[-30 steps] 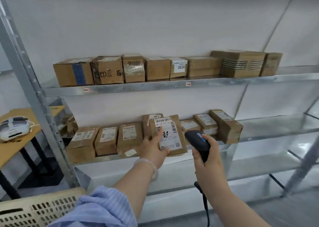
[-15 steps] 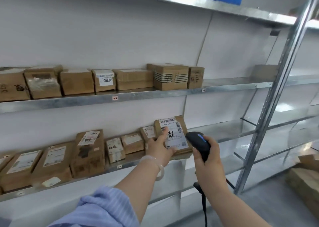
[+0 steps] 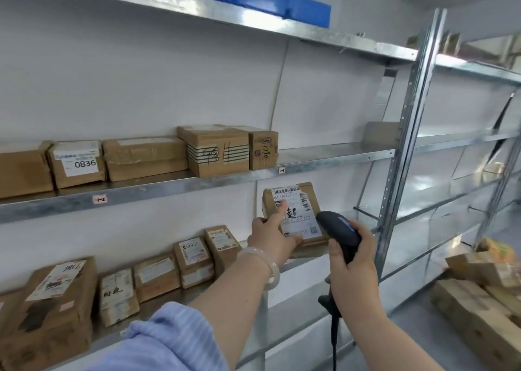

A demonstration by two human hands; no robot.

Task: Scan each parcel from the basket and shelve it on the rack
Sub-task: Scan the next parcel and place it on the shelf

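**What is nearest?**
A striped blue sleeve [image 3: 169, 339], then two bare forearms. The left hand [image 3: 270, 239] holds a brown parcel [image 3: 296, 210]. Its thumb lies along the label's lower edge, its forefinger stretches up across the label, and the other fingers are hidden behind. The right hand [image 3: 352, 260] is wrapped round the grip of a black scanner [image 3: 338, 229], whose head sits just beside the label.

**What has changed in the last second?**
The view has swung right and the basket has left the frame. The parcel has travelled past the end of the lower row on the rack [image 3: 169, 193] to the bare stretch beyond. I judge the scan is done or nearly done, and shelving comes next. I cannot tell whether the parcel touches the shelf.

**How many of each?**
There is one held parcel and one scanner. Five boxes are in view on the lower shelf and five on the shelf above. One blurred box sits past the upright, and at least two blue bins [image 3: 279, 4] are on top.
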